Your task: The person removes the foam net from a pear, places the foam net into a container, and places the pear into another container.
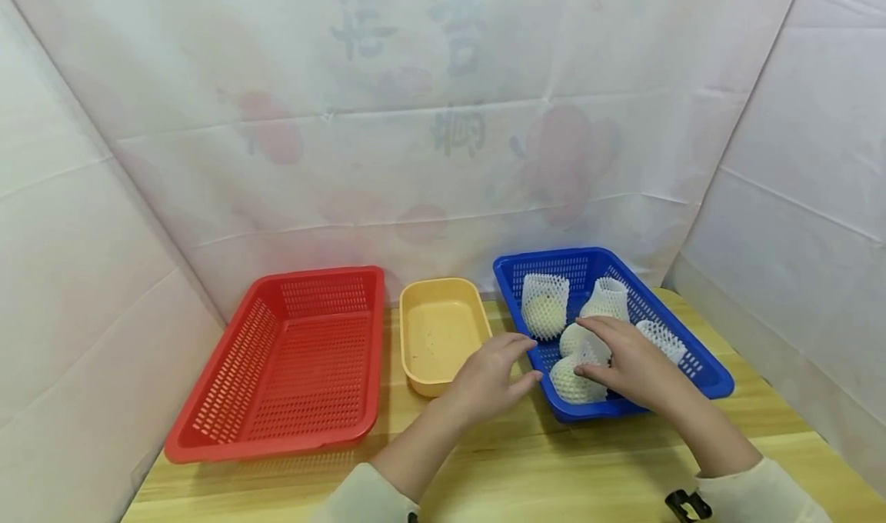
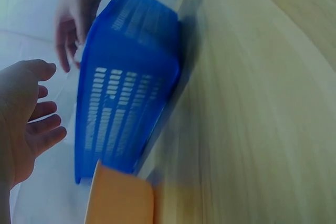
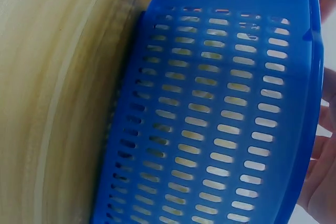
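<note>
Over the front of the blue basket (image 1: 588,411) hovers my right hand (image 1: 633,361), thumb and fingers spread around a pale round fruit (image 1: 574,381) in a white foam net. The hand partly covers another netted fruit behind it. My left hand (image 1: 487,377) is just off the basket's left side, fingers apart and holding nothing. Farther back in the basket are a netted yellowish fruit (image 1: 544,315) and a white foam net (image 1: 607,298). One more net (image 1: 661,340) lies along the right side. In the right wrist view, the basket wall (image 3: 210,108) hides most of the contents.
A red basket (image 1: 377,354) stands at the left of the wooden table (image 1: 484,477). Between the two baskets is a small yellow tray (image 1: 446,331), close to my left hand. White cloth walls (image 1: 415,161) enclose the back and both sides.
</note>
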The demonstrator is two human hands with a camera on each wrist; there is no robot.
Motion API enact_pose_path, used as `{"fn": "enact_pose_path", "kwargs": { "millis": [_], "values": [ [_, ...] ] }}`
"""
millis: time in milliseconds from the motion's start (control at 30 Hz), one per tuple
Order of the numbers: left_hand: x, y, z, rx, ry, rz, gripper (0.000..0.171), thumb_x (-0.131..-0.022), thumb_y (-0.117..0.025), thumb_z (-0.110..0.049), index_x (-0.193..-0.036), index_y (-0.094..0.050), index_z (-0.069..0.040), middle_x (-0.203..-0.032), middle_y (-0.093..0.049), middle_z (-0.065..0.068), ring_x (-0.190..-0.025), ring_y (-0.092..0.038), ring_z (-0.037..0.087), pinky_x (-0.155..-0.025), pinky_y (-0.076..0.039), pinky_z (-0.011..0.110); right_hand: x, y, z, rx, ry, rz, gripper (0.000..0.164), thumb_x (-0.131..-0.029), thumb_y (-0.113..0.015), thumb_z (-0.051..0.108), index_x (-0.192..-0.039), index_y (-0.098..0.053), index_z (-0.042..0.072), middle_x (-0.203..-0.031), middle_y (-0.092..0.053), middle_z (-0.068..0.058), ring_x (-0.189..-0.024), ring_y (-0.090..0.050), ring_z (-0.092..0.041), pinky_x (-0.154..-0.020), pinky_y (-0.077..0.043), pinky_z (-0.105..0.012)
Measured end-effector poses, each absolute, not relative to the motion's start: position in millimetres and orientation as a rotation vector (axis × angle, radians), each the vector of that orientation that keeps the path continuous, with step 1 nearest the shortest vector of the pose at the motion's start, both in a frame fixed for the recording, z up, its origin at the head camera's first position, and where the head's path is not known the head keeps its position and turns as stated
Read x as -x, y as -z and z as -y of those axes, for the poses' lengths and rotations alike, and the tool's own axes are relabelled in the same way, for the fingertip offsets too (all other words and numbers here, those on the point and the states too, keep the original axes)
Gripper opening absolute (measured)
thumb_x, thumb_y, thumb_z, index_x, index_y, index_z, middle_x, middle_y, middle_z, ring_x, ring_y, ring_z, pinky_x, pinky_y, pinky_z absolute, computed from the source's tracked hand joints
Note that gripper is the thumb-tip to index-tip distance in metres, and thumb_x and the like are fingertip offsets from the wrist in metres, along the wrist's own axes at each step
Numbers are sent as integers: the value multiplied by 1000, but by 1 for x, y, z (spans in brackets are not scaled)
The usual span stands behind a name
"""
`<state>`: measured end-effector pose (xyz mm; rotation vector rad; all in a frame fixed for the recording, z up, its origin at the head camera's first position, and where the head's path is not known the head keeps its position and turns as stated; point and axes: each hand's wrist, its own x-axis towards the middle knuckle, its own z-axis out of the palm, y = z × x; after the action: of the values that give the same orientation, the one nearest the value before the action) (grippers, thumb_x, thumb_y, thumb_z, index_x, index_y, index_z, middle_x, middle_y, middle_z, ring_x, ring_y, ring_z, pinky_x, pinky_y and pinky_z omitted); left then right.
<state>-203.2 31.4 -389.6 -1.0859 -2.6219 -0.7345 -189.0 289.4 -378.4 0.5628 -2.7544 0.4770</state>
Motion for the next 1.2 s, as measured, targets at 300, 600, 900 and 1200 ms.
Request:
{"fn": "enact_pose_path", "kwargs": {
  "millis": [300,600,900,1200],
  "values": [
    [202,399,-60,1257,480,2501,37,-97,-60,-37,-127,-65,-16,-126,-65,-4,-122,-58,10,-104,-46,22,183,375,-282,-450,-312,2586,66,-75,-84,40,-129,-62,9,-99,-65,-10,-84,-59,-27,-71,-51,-48],
    [200,407,-75,1284,311,2541,34,-102,-48,-43,-120,-71,-24,-121,-67,-12,-118,-59,4,-116,-36,37,185,383,-279,-318,-555,2882,66,-89,-71,41,-141,-51,5,-105,-72,-13,-88,-68,-28,-64,-57,-42],
    [201,415,-79,1329,317,2549,38,-104,-41,-44,-110,-74,-26,-114,-69,-16,-117,-57,3,-118,-31,37,185,399,-279,-310,-562,2771,42,-90,-72,23,-127,-63,7,-82,-68,-7,-61,-50,-11,-53,-42,-29],
    [202,411,-80,1320,376,2592,38,-103,-43,-47,-122,-67,-24,-125,-64,-14,-124,-54,4,-119,-31,37,186,405,-280,-337,-523,2555,28,-80,-79,11,-107,-72,8,-81,-73,-9,-60,-59,-12,-52,-47,-28]
  ]
}}
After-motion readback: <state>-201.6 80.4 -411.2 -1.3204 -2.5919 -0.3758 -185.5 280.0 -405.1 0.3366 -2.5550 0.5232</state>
